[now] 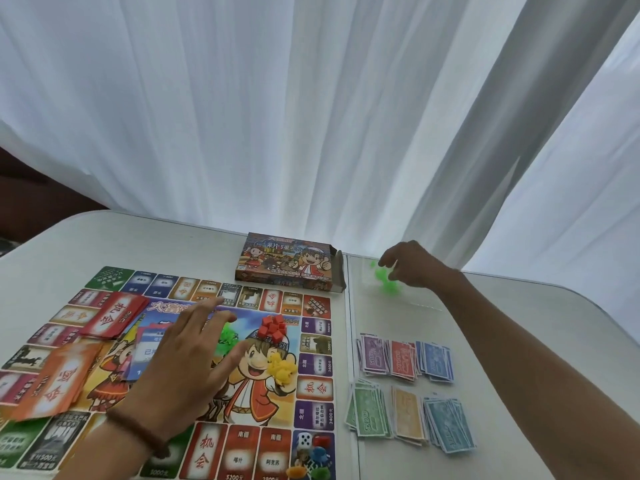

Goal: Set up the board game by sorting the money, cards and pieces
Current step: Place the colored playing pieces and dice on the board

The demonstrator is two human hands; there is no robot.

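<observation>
- The game board (313, 389) is cut off by the lower and left edges of the view, and the left forearm covers part of its near side
- Just off the board's far-right corner, a small cluster of green pieces (381, 276) is blurred; what they lie on or in is hard to make out
- More green pieces (227, 336) and a few blue cards (149, 351) at the board's centre are partly hidden behind the left hand (187, 362)
- The left hand hovers flat over the board's centre, fingers straight and spread apart, holding nothing, a beaded bracelet (138, 431) at the wrist
- The right hand (410, 265) reaches past the board's far-right corner, fingers curled down over the blurred green pieces; whether they grip any cannot be told
- White curtains (311, 98) hang behind a pale table (104, 244) on which the board lies
- The game box (287, 261) sits at the board's far edge; six stacks of money (403, 360), sorted by colour, lie in two rows right of the board
- On the board: a red card deck (116, 318) and an orange card deck (59, 382) at left, red pieces (273, 328) and yellow pieces (282, 368) near centre, and a die (304, 439) with pawns (318, 455) on the near-right corner
</observation>
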